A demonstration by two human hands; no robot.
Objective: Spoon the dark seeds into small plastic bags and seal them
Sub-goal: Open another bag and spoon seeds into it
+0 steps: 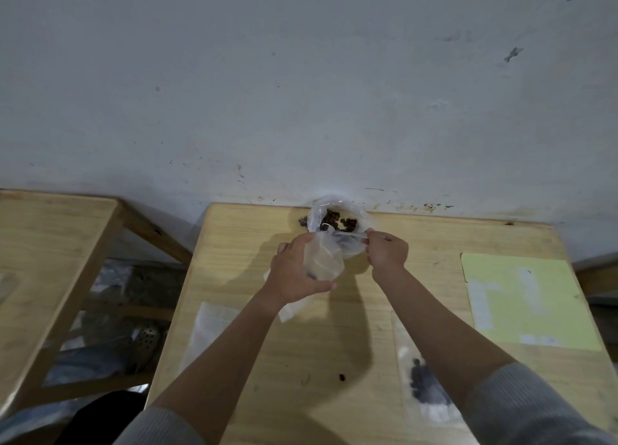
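Observation:
A clear container [336, 210] lined with plastic stands at the table's far edge against the wall, with dark seeds [337, 220] inside. My left hand [294, 274] grips a small clear plastic bag [322, 260] just in front of it; a few dark seeds lie at the bag's bottom. My right hand [388, 250] holds a clear plastic spoon [344, 235], whose tip reaches to the bag's mouth by the container's rim. A filled bag of dark seeds [426, 384] lies on the table under my right forearm.
The wooden table [254, 361] carries a stack of empty clear bags [209, 327] at the left and a yellow-green sheet [525, 301] at the right. A loose seed [341, 376] lies near the front. A second wooden table [50, 244] stands to the left, with clutter below.

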